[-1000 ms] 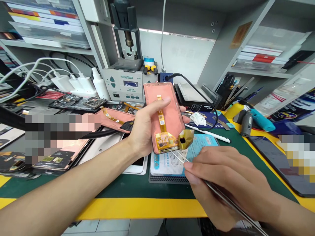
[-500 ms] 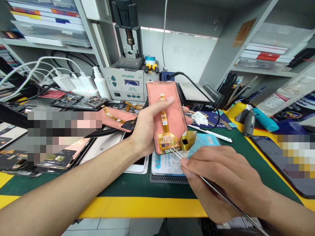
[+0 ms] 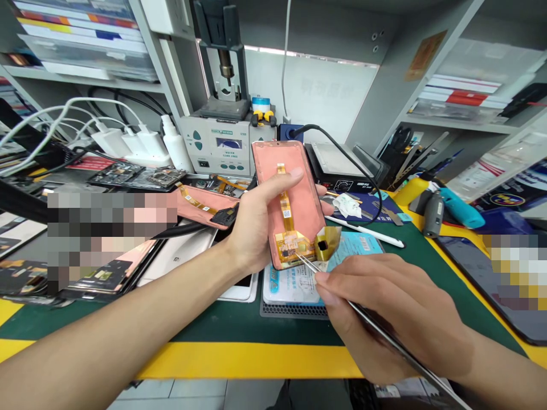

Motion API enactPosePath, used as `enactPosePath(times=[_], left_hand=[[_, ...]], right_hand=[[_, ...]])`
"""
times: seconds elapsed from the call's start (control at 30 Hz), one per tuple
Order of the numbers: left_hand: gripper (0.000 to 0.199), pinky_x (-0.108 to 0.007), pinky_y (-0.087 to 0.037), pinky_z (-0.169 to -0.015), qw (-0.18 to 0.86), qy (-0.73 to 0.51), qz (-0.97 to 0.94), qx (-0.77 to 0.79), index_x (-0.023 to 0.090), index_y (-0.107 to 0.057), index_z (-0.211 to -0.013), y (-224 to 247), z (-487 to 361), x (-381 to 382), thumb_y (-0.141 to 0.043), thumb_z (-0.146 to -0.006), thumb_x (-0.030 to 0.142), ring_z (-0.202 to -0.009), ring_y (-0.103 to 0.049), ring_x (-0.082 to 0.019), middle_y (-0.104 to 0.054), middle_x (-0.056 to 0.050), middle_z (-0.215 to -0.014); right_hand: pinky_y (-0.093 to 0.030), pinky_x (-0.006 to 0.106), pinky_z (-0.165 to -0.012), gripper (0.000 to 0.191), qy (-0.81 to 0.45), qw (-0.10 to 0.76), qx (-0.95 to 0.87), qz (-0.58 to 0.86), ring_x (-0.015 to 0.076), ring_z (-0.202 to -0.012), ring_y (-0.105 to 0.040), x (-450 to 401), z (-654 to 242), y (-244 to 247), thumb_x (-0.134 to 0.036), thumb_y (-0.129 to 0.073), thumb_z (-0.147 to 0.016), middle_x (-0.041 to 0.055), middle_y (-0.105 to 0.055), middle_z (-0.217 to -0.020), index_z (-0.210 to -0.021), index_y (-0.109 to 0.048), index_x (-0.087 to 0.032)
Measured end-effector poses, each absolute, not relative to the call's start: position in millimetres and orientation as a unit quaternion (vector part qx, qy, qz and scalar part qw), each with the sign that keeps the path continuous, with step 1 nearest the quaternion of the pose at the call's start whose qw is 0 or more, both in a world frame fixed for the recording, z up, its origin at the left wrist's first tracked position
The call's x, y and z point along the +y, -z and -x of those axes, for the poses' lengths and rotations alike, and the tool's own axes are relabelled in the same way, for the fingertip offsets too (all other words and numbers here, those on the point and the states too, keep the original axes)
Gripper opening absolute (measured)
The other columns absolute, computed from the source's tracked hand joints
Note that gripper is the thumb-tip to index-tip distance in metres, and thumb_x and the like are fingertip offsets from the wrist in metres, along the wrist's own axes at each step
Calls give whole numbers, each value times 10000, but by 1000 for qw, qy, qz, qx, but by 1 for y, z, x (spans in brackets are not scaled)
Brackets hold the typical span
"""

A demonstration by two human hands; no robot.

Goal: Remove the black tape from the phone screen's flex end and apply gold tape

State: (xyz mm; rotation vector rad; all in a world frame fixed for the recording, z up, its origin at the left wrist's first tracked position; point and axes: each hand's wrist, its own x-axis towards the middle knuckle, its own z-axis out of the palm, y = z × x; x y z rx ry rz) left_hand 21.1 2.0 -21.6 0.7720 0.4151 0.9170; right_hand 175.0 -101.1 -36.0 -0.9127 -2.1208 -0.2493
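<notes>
A pink-backed phone screen (image 3: 302, 210) is held upright and slightly tilted in my left hand (image 3: 256, 222), its thumb across the pink back and fingertips showing past the right edge. A gold flex cable (image 3: 286, 212) runs down the back to a gold circuit area (image 3: 293, 246) at the lower end. My right hand (image 3: 388, 313) pinches metal tweezers (image 3: 367, 322), whose tips are at that circuit area. Beside the screen's lower right corner, a gold flap with a black square (image 3: 328, 244) sticks out.
Below the screen lies a blue-and-white package (image 3: 290, 285). Another pink screen part (image 3: 205, 206) and a white phone (image 3: 171, 262) are at left. A grey soldering station (image 3: 222, 145) stands behind; a white pen (image 3: 367, 232) lies right.
The screen's lower end has shifted very slightly right, and the tweezers have turned a little with my right hand. Both hands keep their holds.
</notes>
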Motion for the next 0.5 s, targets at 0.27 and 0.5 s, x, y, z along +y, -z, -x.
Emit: enactPosePath(times=[0.27,0.5], left_hand=[[307,-334,-587,-659,798,-437,-360,208,132,-722,-814,22,-23,0,-650,-825,431,-693,-709,-221,-744,-113,-777],[275,-326,-583,-694,795,-445,-361,201,147,-723,-803,23,-23,0,-681,-809,418,-744,-712,-220,-737,-88,-775]], right_hand=[[-538,224,-687,78,101,400,-831,374,95,-668,-688,-102,-175,37,-95,-616,-908,-14,-736,-776,-926,-646,-164],[-535,247,-658,76,106,393,-829,384,99,-637,-672,-101,-173,38,-107,-608,-911,-24,-725,-748,-905,-637,-177]])
